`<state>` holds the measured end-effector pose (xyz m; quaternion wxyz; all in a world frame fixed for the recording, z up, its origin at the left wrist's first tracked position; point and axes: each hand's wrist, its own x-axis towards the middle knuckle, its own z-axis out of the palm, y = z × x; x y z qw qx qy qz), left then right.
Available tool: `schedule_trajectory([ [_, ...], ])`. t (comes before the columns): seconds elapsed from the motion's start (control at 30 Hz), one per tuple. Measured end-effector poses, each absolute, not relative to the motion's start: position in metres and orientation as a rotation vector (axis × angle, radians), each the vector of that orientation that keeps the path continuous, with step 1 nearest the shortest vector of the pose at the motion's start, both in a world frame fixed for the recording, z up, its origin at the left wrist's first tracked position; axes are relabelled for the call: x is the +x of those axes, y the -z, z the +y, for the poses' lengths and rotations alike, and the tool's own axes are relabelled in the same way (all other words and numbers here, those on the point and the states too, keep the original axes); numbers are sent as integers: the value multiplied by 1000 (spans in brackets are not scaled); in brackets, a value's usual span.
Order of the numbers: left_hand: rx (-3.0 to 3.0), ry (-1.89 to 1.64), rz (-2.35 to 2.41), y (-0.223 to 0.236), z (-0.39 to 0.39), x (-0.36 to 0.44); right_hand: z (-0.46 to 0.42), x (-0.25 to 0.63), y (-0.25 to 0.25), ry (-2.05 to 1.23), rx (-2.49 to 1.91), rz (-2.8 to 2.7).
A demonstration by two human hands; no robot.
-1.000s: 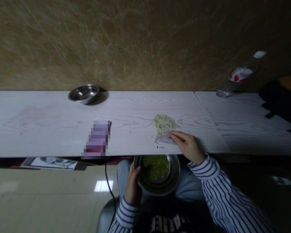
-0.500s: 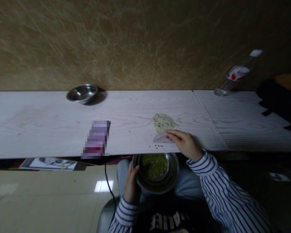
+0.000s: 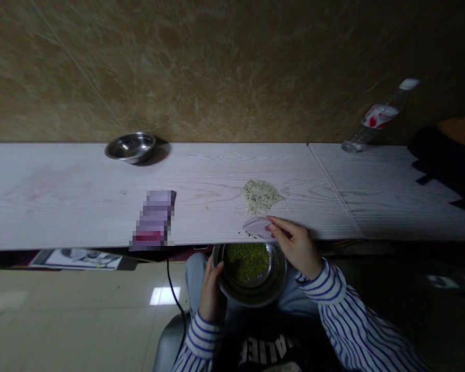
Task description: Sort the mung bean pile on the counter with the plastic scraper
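My left hand [image 3: 213, 292] grips the left rim of a steel bowl [image 3: 277, 289], its thumb over the edge. The bowl sits at my lap just below the table edge, with green mung beans [image 3: 246, 261] inside. Between the thumb and fingers of my right hand [image 3: 296, 243] is a thin, clear plastic piece with a curved edge [image 3: 256, 226], held low over the tabletop. Just beyond it lies a flat pile of pale grains mixed with green beans [image 3: 261, 196]. A few loose beans [image 3: 248, 234] lie beside the plastic piece, near the table edge.
On the white wood-grain table [image 3: 205, 217], another steel bowl [image 3: 130, 148] stands at the back left. A phone-like item with a blurred surface [image 3: 153, 219] lies at the front edge, a cable [image 3: 172, 284] hanging below. A plastic bottle [image 3: 380, 116] and dark bag [image 3: 445, 160] are at right.
My right hand has drawn the plastic piece away from the grain pile, closer to the table's front edge and the loose beans. My left hand keeps its hold on the bowl.
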<state>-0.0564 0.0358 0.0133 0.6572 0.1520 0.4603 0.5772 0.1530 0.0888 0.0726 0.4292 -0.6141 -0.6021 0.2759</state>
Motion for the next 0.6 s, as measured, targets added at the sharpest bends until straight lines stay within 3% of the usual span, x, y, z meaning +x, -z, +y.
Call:
schedule_trajectory([
  [0.6,411,-1364,1060,-9,30,-73,99,140,-88,-910,-1318,-1717],
])
